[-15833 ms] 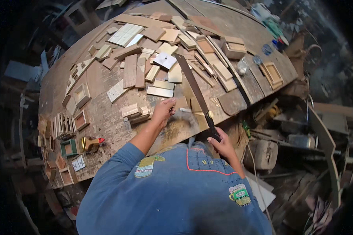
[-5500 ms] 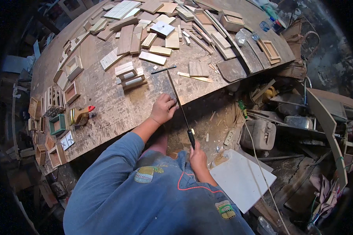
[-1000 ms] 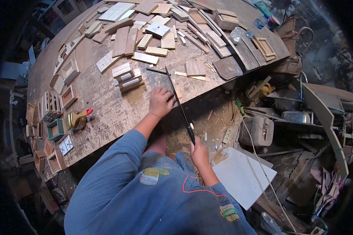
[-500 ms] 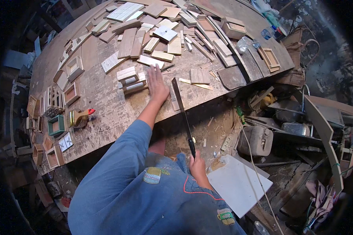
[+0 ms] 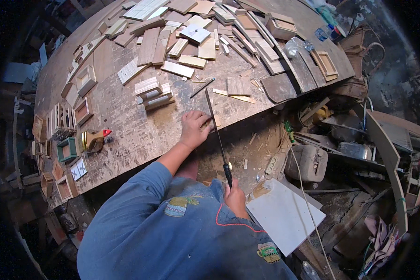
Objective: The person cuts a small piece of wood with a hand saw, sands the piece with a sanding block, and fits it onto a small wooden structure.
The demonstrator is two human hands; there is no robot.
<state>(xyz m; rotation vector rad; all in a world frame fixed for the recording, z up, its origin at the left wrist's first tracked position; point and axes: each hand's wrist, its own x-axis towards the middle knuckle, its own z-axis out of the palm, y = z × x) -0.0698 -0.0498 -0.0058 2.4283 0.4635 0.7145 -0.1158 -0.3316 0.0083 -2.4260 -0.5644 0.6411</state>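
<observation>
My right hand (image 5: 235, 198) grips the black handle of a handsaw (image 5: 216, 126), whose long thin blade points away from me across the table's front edge. Close to the blade's left side, my left hand (image 5: 195, 128) is closed over a small wood piece (image 5: 213, 125) at the edge; the fingers hide most of it. A dark pencil (image 5: 202, 88) lies just beyond that hand. To the left stand small stacked wood blocks (image 5: 155, 94). A square wood piece (image 5: 238, 86) and a thin strip (image 5: 233, 95) rest right of the blade tip.
The worn wooden table (image 5: 126, 116) carries a heap of cut boards (image 5: 177, 69) at the back. Small wooden boxes, a green box (image 5: 67, 149) and a paintbrush (image 5: 96, 139) sit at left. Below on the right are a white panel (image 5: 284, 217), a jerrycan (image 5: 306, 163) and a cable.
My left hand has drawn back toward me from its spread position on the table and closed over the small wood piece, uncovering the pencil. The saw has barely moved.
</observation>
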